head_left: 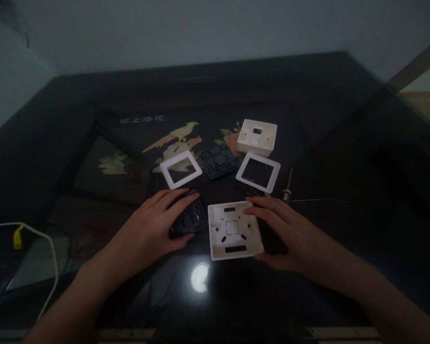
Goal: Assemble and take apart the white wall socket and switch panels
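My left hand curls its fingers and thumb around the black plastic insert of a wall plate, whose left part my fingers hide. Just right of it, a white square wall box lies with its hollow side up, showing slots and screw holes. My right hand grips this box by its right side, fingers over the far right corner and thumb at the near right corner. Beyond my hands lie two white frames, the left frame and the right frame, with a second black insert between them.
Another white wall box sits behind the right frame. A screwdriver lies beyond my right hand, near small screws. A white cable with a yellow tag runs along the left of the glossy dark table.
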The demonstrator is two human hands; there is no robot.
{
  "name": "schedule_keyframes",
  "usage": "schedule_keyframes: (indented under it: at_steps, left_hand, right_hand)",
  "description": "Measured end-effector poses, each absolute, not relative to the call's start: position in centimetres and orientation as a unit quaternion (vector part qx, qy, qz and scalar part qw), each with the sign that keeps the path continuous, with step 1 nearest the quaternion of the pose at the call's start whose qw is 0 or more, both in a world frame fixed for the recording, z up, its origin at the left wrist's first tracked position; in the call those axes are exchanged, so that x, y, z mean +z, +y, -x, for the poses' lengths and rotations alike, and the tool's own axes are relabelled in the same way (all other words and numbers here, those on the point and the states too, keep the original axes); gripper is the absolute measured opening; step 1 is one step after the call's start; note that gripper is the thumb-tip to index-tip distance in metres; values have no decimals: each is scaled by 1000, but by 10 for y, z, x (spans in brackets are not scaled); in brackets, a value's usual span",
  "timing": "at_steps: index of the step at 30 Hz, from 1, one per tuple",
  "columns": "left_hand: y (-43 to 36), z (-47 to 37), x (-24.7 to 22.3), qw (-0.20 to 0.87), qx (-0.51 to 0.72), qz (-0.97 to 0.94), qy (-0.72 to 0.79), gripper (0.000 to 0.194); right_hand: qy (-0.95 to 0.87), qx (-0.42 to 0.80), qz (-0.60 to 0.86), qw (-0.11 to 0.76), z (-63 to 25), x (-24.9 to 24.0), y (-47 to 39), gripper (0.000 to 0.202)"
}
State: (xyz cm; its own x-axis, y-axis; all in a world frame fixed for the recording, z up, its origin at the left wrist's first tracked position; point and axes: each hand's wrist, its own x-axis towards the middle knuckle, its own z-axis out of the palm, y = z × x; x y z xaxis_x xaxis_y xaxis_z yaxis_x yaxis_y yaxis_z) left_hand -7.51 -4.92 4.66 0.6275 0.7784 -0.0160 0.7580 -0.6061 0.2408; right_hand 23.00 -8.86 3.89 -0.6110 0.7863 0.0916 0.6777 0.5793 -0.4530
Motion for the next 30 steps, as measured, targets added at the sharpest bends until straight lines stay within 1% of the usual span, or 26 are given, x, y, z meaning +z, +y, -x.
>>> schedule_keyframes:
  at_steps: [3, 5, 7, 8, 10, 12, 14, 16, 18, 21, 26, 28, 30]
  left_hand:
    - [-49, 75, 53, 125, 72, -879, 455, 63]
    - [-49, 73, 58, 138, 102, -862, 478, 60]
    - [-49, 72, 64, 178, 137, -835, 502, 63]
    - [-51, 71, 67, 214, 155, -817, 512, 65]
    - [-55, 70, 73, 327, 200, -767, 514, 66]
    - [-59, 69, 78, 485, 264, -683, 479, 63]
    - [-63, 66, 80, 632, 317, -570, 419, 67]
    - [-66, 62, 79, 711, 334, -481, 389, 74]
    - [-67, 58, 78, 733, 334, -444, 392, 76]
    - [-68, 52, 75, 759, 343, -405, 377, 73]
    - [-69, 44, 70, 824, 343, -333, 306, 71]
    - [-71, 42, 68, 825, 342, -325, 310, 72]
    - [-72, 39, 67, 819, 343, -325, 326, 71]
  right_hand:
    - [-876, 208, 418, 119, -230, 40, -90, 75]
    - [-873, 216, 424, 110, -229, 39, -91, 75]
    - [-867, 219, 434, 114, -227, 37, -92, 72]
    - [-863, 221, 439, 118, -226, 35, -92, 72]
    - [-860, 222, 443, 124, -224, 34, -92, 71]
    - [-862, 213, 442, 128, -223, 33, -93, 70]
    - [-866, 200, 440, 130, -222, 34, -93, 67]
    - [-868, 193, 439, 129, -221, 34, -94, 63]
    - [-868, 190, 440, 131, -220, 32, -94, 62]
    - [-866, 184, 444, 137, -221, 28, -95, 64]
    - [-856, 216, 449, 138, -224, 23, -95, 81]
    - [-854, 226, 449, 134, -225, 25, -95, 88]
    - [-853, 223, 449, 146, -226, 30, -94, 88]
